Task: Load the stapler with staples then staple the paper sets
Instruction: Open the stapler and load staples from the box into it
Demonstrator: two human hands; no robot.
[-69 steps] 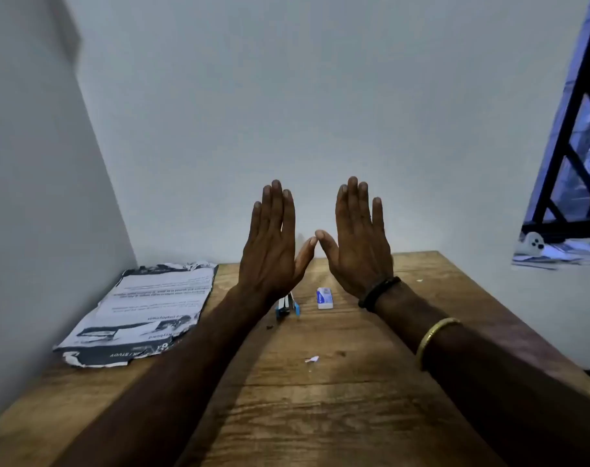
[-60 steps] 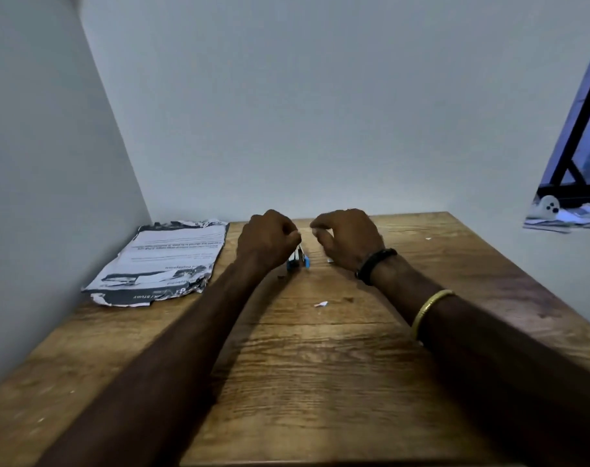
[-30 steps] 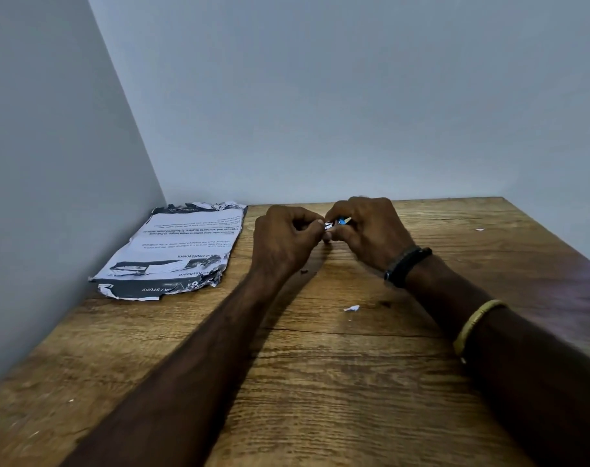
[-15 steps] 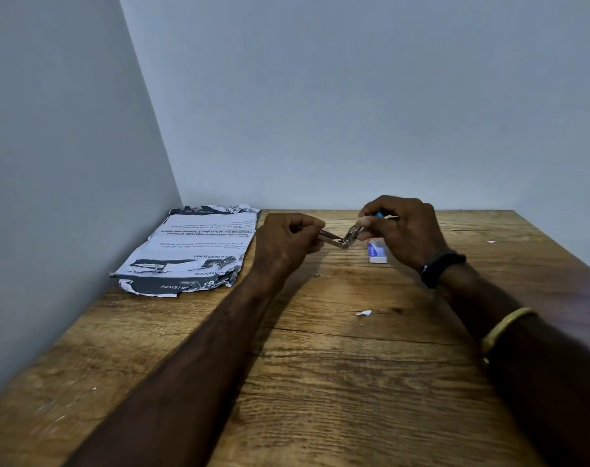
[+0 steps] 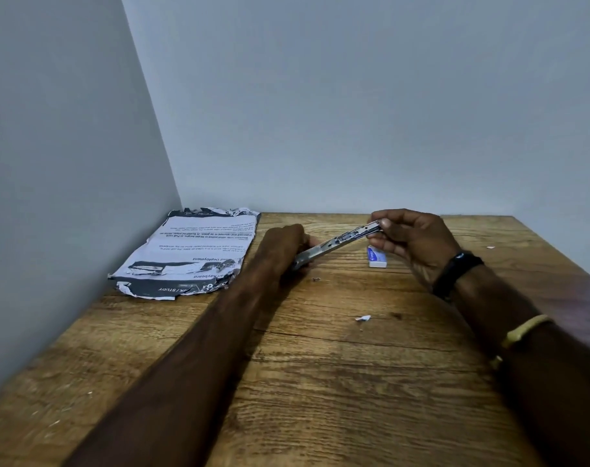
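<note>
Head view: the left hand (image 5: 283, 247) is curled round the lower end of the stapler (image 5: 337, 242), with its knuckles turned toward the camera. The stapler shows as a long silvery metal length that slopes up across the gap between the two hands, above the table (image 5: 320, 382). The right hand (image 5: 411, 241) pinches the stapler's upper end between thumb and fingertips, the other fingers bent beneath.

Just below the right hand's fingers a small white-and-blue box (image 5: 376, 257) lies flat on the table; its print is too small to read. To the left of the left hand, against the side wall (image 5: 51, 163), lies a stack of printed paper (image 5: 192, 254) with crumpled, torn edges.

A scrap of white paper (image 5: 362, 318) lies nearer the camera, between the two forearms. A tiny speck (image 5: 315, 279) sits just below the left hand.

The right wrist wears a black band (image 5: 457, 271), and a yellow bangle (image 5: 526, 328) sits further up that forearm.
</note>
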